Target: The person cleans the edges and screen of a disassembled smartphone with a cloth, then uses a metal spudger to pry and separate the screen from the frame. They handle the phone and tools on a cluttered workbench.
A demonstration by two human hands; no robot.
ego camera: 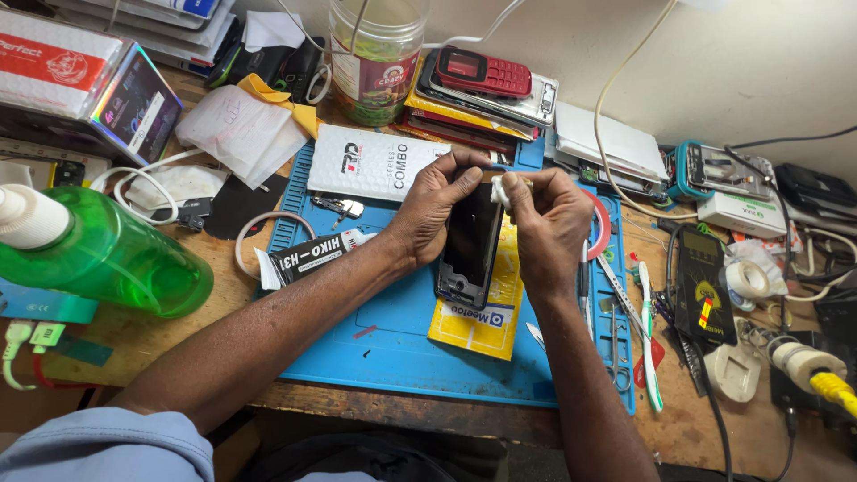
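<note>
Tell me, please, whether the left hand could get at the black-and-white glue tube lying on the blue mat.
Probably yes: the glue tube lies uncovered beside the left hand, nothing between, but that hand now holds the phone.

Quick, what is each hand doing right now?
Left hand: closed around the top edge of the dark phone, steadying it.
Right hand: fingers pinched shut on a small white wad, pressed at the phone's top.
</note>
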